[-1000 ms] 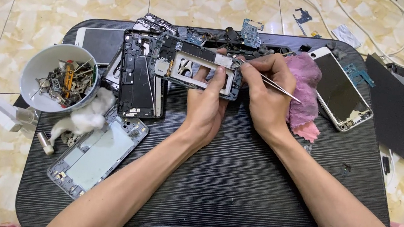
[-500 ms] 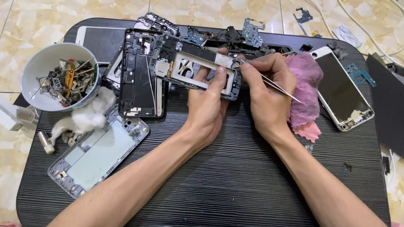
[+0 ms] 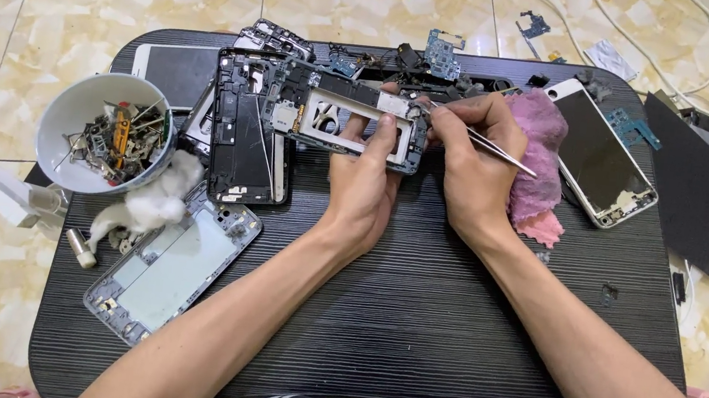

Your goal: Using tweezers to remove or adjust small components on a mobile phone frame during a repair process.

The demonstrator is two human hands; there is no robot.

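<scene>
My left hand (image 3: 362,189) grips a stripped phone mid-frame (image 3: 341,115) and holds it sideways above a small black table (image 3: 412,319). My right hand (image 3: 474,161) pinches thin metal tweezers (image 3: 500,149), whose tip rests at the frame's right end. A pink cloth (image 3: 544,149) lies just behind my right hand. Under the held frame, to the left, another black phone frame (image 3: 242,139) lies flat.
A white bowl of small metal parts (image 3: 103,144) stands at the table's left edge, with cotton wads (image 3: 152,200) and a grey phone housing (image 3: 171,272) beside it. A phone with a dark screen (image 3: 600,155) lies at right. Loose circuit boards, cables and a black sheet (image 3: 694,186) ring the table.
Hardly anything has moved. My left thumb has shifted slightly on the frame, and the tweezers stay at its right end.
</scene>
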